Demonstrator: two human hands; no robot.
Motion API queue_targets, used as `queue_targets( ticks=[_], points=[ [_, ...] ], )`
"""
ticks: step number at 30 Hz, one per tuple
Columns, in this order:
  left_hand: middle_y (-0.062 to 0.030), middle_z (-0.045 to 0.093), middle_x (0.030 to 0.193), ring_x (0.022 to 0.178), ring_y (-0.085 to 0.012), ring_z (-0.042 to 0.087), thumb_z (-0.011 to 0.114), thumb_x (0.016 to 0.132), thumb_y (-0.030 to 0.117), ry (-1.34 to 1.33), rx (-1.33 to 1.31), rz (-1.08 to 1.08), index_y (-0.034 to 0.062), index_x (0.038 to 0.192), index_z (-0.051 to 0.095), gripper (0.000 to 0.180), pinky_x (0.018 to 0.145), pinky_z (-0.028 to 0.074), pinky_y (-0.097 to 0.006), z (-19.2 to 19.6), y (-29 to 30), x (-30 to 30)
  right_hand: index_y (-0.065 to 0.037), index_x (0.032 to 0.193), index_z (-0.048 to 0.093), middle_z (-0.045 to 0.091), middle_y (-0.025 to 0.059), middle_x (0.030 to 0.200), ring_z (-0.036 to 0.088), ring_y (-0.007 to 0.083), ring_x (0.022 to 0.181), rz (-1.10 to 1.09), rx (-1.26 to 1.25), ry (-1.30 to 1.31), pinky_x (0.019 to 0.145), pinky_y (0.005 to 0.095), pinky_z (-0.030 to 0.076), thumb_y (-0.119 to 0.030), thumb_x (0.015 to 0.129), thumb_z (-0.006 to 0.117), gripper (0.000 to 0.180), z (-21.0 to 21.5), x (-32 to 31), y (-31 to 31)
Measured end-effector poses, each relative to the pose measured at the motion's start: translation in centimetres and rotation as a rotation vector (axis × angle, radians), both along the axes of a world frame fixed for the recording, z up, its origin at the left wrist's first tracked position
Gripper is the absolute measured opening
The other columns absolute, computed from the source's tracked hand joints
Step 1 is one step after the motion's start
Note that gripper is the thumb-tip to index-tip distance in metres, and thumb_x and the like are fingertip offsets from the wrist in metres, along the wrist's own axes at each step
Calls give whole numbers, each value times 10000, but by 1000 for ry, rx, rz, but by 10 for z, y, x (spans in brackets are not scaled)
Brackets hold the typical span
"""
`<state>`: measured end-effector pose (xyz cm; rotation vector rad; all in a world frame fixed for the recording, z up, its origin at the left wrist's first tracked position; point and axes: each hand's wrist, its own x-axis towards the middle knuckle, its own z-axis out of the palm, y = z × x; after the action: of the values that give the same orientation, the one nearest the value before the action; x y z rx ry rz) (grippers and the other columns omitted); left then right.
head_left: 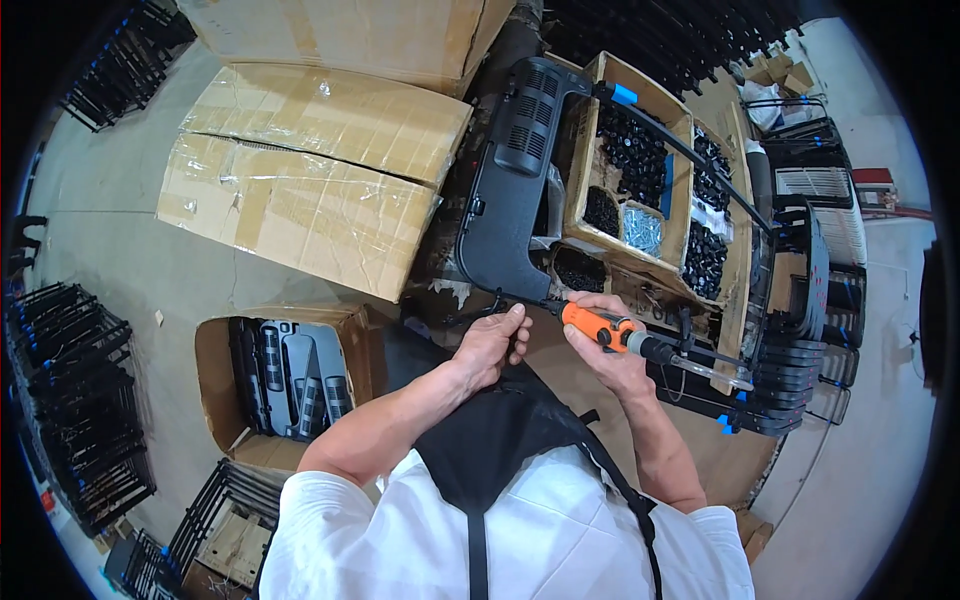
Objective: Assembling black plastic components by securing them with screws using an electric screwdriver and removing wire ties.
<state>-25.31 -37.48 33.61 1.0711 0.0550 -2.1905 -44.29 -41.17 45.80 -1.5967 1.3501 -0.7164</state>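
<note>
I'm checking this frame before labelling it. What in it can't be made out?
Head view only:
- Tip of the orange driver: hidden behind the left hand.
- What the left fingertips pinch: too small.
- Parts in the tray box: too small to identify.
- Right hand: palm hidden under the tool.

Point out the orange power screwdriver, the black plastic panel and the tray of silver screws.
orange power screwdriver (597, 327), head view, on its orange grip.
black plastic panel (510, 190), head view, mid-face below the vents.
tray of silver screws (642, 229), head view, on the screw pile.

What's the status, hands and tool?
Right hand grips orange driver. Left hand pinches at dark plastic panel edge. Tip meets panel; nothing blocking.
</note>
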Motion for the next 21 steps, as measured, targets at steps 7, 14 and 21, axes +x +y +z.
queue_targets(
  ticks=[7,14,21],
  points=[
    [26,631,805,658,-106,566,603,1080,359,3,28,80,105,1004,676,275,571,459,-260,-3,-3,-3,-56,1233,654,722,106,1237,692,201,1122,-40,4,25,1007,340,539,-45,851,806,411,18,9,9],
    [25,610,822,704,-115,568,571,1095,335,230,98,253,91,1089,646,256,604,471,-262,6,-12,2,-14,1332,526,664,168,1311,630,270,1260,84,-49,-93,1109,415,492,37,864,759,526,18,12,9],
    [20,609,830,712,-128,568,549,1103,348,347,127,241,89,1097,640,274,608,468,-271,2,-7,17,-23,1320,530,659,166,1307,628,277,1258,102,0,-56,1106,422,494,38,865,756,512,22,29,7]
  ],
)
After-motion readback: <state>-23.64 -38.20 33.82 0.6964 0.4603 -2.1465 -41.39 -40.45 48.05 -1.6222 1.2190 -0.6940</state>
